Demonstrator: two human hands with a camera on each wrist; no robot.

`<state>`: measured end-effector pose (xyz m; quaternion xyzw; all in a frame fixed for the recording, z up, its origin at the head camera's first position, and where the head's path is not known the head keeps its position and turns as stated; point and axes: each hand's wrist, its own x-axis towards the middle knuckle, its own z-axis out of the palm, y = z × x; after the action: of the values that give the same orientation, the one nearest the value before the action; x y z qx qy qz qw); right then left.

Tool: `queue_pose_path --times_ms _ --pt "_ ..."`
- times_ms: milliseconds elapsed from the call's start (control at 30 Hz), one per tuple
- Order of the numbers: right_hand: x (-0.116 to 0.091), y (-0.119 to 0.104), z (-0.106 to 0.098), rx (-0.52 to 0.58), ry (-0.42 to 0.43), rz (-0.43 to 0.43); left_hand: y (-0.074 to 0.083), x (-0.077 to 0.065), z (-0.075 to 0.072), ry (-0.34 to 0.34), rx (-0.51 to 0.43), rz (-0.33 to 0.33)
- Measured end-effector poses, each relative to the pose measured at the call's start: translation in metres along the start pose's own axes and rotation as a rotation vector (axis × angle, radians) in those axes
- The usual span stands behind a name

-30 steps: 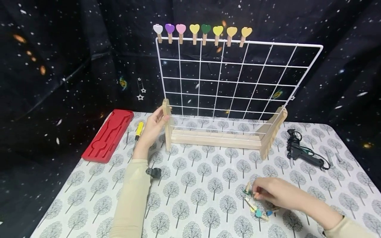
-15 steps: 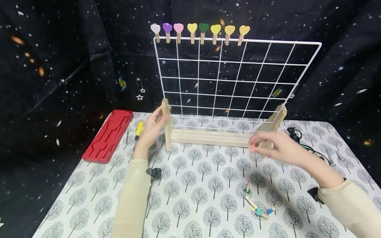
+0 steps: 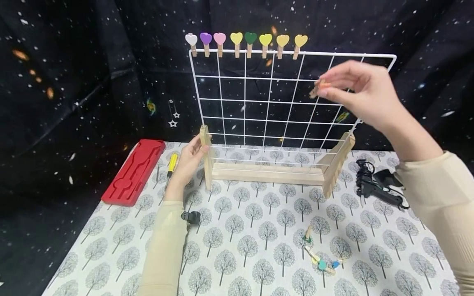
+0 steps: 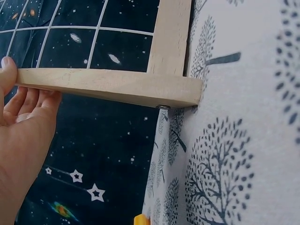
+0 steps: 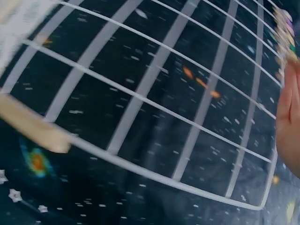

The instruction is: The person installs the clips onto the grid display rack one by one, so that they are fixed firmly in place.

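My left hand (image 3: 188, 163) grips the left wooden upright (image 3: 207, 166) of the stand, thumb on one side and fingers behind, clear also in the left wrist view. My right hand (image 3: 364, 92) is raised before the white wire grid (image 3: 273, 78) and pinches a small wooden clothespin (image 3: 314, 92) with some orange on it; its shape is partly hidden by the fingers. Several heart-topped clothespins, among them a green one (image 3: 250, 38), are clipped along the left part of the grid's top bar. In the right wrist view that hand (image 5: 289, 126) shows only at the edge.
Several loose clothespins (image 3: 322, 265) lie on the tree-print cloth at the front right. A black glue gun (image 3: 381, 193) with its cord lies at the right. At the left are a red tray (image 3: 134, 172) and a yellow-handled screwdriver (image 3: 172, 163).
My right hand has risen from the loose clothespins on the cloth to the upper right of the grid, carrying one of them. My left hand has kept its grip on the upright.
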<state>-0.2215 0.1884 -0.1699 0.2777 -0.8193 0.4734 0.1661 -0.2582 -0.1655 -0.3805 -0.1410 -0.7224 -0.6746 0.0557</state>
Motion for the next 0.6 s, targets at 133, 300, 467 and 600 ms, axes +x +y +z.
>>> queue_pose_path --times_ms 133,300,467,600 --pt "0.020 -0.013 -0.003 0.162 0.062 -0.005 0.001 -0.002 -0.001 -0.002 0.002 -0.001" --pt "0.041 -0.024 -0.005 0.032 0.155 0.062 0.001 -0.002 -0.001 0.004 0.003 0.008" --pt "0.055 -0.027 -0.011 0.017 0.189 0.125 0.001 -0.001 -0.001 -0.004 0.011 0.010" --pt "0.061 -0.028 -0.013 0.043 0.190 0.169 0.000 0.000 -0.002 -0.007 0.006 0.016"
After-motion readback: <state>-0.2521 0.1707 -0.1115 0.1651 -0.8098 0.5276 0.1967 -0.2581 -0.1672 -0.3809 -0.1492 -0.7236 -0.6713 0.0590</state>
